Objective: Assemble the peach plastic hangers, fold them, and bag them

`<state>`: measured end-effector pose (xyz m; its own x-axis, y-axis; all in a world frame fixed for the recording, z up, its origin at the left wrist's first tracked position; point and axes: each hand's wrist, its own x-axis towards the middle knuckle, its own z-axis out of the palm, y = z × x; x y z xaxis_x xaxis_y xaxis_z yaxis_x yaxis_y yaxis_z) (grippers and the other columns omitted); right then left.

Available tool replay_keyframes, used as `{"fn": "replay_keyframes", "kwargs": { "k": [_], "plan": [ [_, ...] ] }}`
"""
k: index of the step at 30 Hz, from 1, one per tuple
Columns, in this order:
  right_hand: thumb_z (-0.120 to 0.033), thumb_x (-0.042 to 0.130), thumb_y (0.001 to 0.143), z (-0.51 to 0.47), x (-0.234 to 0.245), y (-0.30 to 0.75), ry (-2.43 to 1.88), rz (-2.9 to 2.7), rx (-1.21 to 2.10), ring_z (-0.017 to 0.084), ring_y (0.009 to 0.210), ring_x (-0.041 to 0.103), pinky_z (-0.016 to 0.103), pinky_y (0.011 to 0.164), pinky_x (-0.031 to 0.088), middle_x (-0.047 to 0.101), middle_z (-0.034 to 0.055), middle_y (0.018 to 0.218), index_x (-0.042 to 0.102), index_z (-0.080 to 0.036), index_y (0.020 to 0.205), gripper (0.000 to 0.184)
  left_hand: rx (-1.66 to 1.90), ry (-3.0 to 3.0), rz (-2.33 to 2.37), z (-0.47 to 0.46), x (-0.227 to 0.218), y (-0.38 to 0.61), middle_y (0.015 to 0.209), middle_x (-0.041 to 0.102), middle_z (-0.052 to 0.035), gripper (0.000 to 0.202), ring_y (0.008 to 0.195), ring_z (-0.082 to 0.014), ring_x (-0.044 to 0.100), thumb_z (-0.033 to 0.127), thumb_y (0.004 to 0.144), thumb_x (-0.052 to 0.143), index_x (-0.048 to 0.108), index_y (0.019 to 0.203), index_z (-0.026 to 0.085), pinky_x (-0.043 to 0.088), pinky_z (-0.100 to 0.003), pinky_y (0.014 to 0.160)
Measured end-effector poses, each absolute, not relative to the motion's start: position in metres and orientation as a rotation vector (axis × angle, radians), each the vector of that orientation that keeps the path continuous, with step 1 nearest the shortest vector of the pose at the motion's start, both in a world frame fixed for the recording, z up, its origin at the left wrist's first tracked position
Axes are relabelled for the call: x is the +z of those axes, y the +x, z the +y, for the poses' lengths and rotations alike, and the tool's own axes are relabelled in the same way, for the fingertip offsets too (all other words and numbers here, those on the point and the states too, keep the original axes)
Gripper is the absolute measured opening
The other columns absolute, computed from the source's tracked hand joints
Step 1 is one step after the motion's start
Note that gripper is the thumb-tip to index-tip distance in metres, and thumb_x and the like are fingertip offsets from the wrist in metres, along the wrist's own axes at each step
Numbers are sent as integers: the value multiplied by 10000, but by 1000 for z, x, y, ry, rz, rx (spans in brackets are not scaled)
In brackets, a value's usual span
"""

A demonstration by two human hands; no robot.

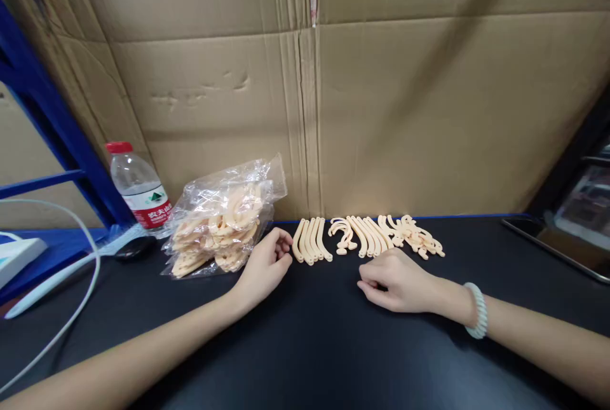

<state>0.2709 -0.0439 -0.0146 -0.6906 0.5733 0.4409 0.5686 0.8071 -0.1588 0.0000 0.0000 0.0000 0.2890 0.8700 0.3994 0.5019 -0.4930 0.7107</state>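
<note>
My left hand (pixel 267 264) rests on the black table with its fingers loosely curled and a gap between them and the thumb; nothing shows in it. Just past its fingertips stands a row of several curved, cream-coloured flat strips (pixel 312 241). My right hand (pixel 398 280) is closed with its knuckles up, and nothing shows in its fingers. Behind it lie another row of strips (pixel 369 236), a hook-shaped piece (pixel 342 232) and a heap of small pieces (pixel 417 236). A clear plastic bag (pixel 223 222) of similar cream pieces lies beside my left hand.
A water bottle (pixel 140 187) with a red cap stands at the back left, near a dark mouse-like object (pixel 136 248) and a white cable (pixel 98 264). Cardboard (pixel 429 111) walls off the back. A dark flat device (pixel 557 245) lies at the right edge.
</note>
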Motion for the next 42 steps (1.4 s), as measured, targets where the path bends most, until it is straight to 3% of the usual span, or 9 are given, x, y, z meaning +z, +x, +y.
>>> {"fn": "replay_keyframes", "kwargs": {
  "k": [18, 42],
  "plan": [
    [-179, 432, 883, -42, -16, 272, -855, -2506, -16, 92, 461, 316, 238, 498, 242, 385, -57, 526, 373, -207, 617, 274, 1037, 2390, 1263, 2, -9, -2, 871, 545, -12, 283, 793, -183, 550, 23, 693, 438, 511, 893, 209, 484, -344, 748],
    [-163, 432, 882, -42, -17, 270, -876, -2506, -30, 88, 466, 289, 238, 496, 215, 380, -58, 528, 338, -204, 619, 283, 989, 2461, 1268, 0, -6, -1, 926, 572, -36, 290, 848, -200, 572, 29, 720, 444, 553, 926, 200, 505, -364, 793]
  ]
}}
